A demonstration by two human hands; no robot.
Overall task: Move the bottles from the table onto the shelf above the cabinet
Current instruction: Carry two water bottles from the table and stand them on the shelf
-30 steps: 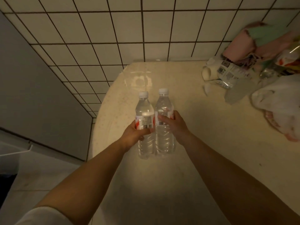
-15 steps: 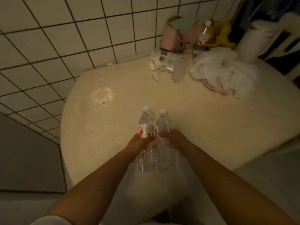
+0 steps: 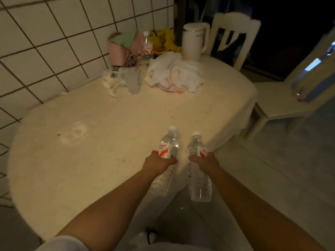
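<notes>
We have one clear bottle point(image 3: 167, 151) gripped in our left hand point(image 3: 155, 163) and a second clear bottle point(image 3: 198, 167) gripped in our right hand point(image 3: 205, 163), fingers curled round the labelled middle of each. Both stand roughly upright, caps up and apart from each other. The left one hangs over the near edge of the counter point(image 3: 81, 160); the right one is already past that edge, over the floor point(image 3: 272, 187).

Well beyond our hands, at the far side of the counter against the tiled wall point(image 3: 54, 42), a third bottle point(image 3: 148, 45) with the same red label stands among bags and a heap of white cloth point(image 3: 174, 73), beside a white kettle point(image 3: 194, 41). A chair point(image 3: 233, 33) stands behind the counter.

We judge the job as barely started: two bottles are lifted, none is placed, and neither the shelf nor the cabinet is in view. What is left is to carry this pair there, set them down, then return for the one by the wall.
</notes>
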